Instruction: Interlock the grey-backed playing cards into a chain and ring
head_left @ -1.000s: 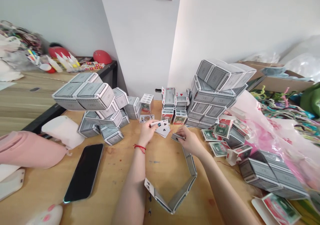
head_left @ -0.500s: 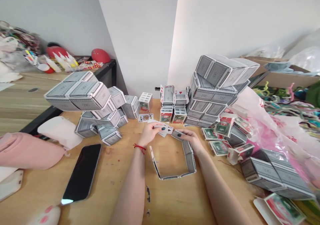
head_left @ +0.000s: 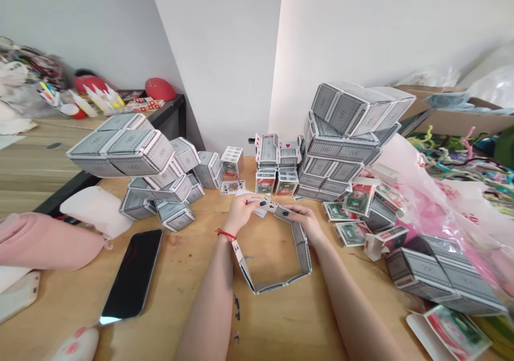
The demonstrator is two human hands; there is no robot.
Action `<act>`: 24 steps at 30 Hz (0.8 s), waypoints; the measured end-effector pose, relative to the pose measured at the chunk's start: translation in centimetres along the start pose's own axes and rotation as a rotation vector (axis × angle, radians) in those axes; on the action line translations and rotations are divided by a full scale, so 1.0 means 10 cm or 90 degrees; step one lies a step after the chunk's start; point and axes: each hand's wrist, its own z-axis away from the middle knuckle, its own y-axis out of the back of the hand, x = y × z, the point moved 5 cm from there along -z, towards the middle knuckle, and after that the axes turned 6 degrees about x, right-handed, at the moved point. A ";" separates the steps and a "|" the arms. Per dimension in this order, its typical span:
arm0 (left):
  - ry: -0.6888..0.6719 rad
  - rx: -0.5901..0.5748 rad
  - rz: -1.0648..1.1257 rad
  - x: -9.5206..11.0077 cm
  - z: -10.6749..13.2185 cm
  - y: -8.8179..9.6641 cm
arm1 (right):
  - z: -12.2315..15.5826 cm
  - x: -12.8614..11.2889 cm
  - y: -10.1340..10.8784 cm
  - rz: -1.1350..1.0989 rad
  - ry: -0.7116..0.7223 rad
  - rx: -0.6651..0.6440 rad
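A chain of linked playing cards (head_left: 304,251) stands on edge on the table, bent into a ring that is open at its upper left. My left hand (head_left: 242,212), with a red string bracelet at the wrist, pinches a face-up playing card (head_left: 270,205) at the ring's far side. My right hand (head_left: 302,217) grips the far end of the card chain, its thumb on a grey card back. The card's right end meets the chain's end between my hands; whether one is tucked into the other I cannot tell. Loose cards (head_left: 261,212) lie beneath my left hand.
Folded-card block stacks rise at left (head_left: 138,152) and right (head_left: 341,147). Card boxes (head_left: 351,233) lie right of my right hand. A phone (head_left: 131,276) and a pink roll (head_left: 48,241) are on the left. Another card block (head_left: 437,275) sits at lower right.
My left hand has brought its card against the end of the chain in my right hand. The ring has shifted slightly, its left end now beside my left wrist.
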 end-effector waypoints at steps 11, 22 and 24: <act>0.039 0.026 0.035 0.00 0.01 0.02 | 0.00 0.06 0.04 -0.036 -0.045 0.030; 0.071 0.016 0.091 -0.04 0.00 0.02 | 0.01 0.04 0.04 -0.067 -0.052 0.038; 0.078 0.013 0.105 -0.05 0.00 0.02 | 0.01 0.03 0.03 -0.075 -0.055 0.032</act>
